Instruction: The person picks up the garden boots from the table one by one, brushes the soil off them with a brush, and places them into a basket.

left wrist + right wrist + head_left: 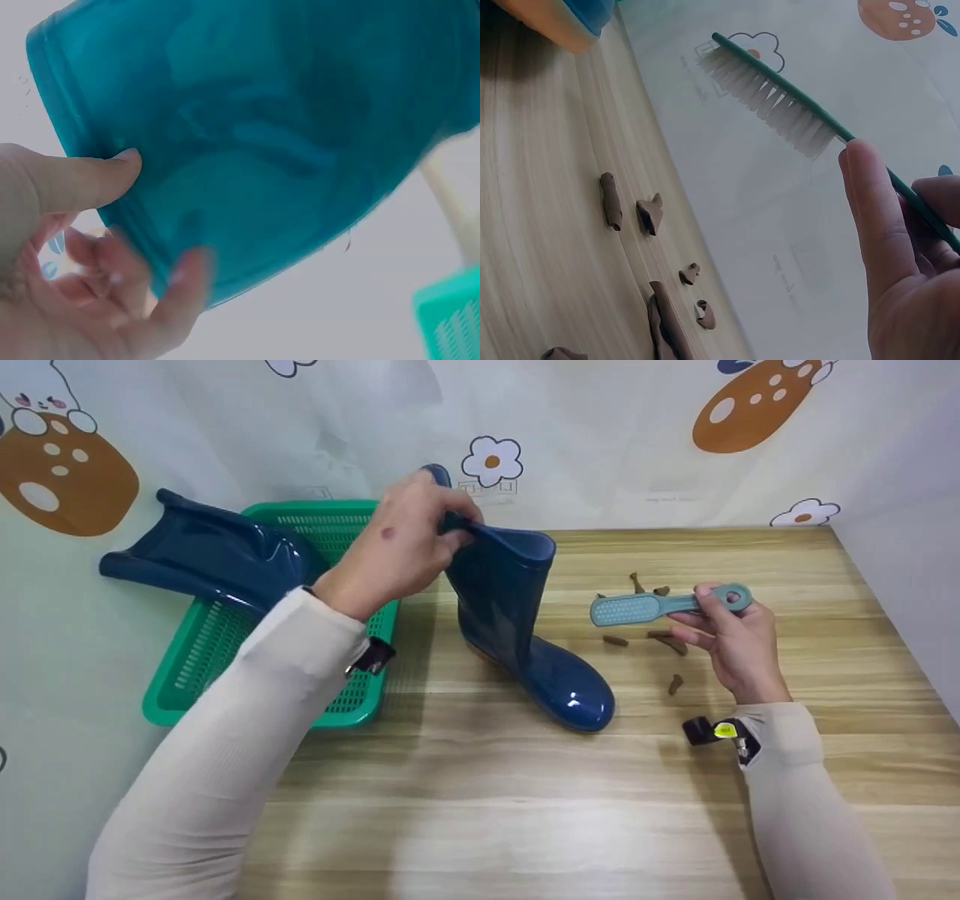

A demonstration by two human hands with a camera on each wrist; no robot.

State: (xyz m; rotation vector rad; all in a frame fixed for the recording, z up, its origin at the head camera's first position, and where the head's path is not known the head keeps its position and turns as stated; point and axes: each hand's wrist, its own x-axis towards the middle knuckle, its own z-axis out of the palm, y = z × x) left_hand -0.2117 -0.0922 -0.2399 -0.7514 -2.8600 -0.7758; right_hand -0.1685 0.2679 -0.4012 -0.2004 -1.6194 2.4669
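Observation:
My left hand (409,536) grips the top rim of a dark blue rubber boot (499,600), its toe pointing to the front right. In the left wrist view the thumb presses on the outside of the boot shaft (247,165), close to the rim. Off to the right, my right hand (742,649) pinches a green scrubbing brush (630,609) by its handle, with the back of the brush facing up. White bristles (780,105) show on its underside in the right wrist view. The brush head is apart from the boot.
Several small brown curled pieces (615,640) lie on the wooden table (465,825) beneath and around the brush. At the left stands a green plastic basket (161,701) with a second blue boot (210,544) leaning over its rim. A patterned sheet (592,442) covers the wall behind.

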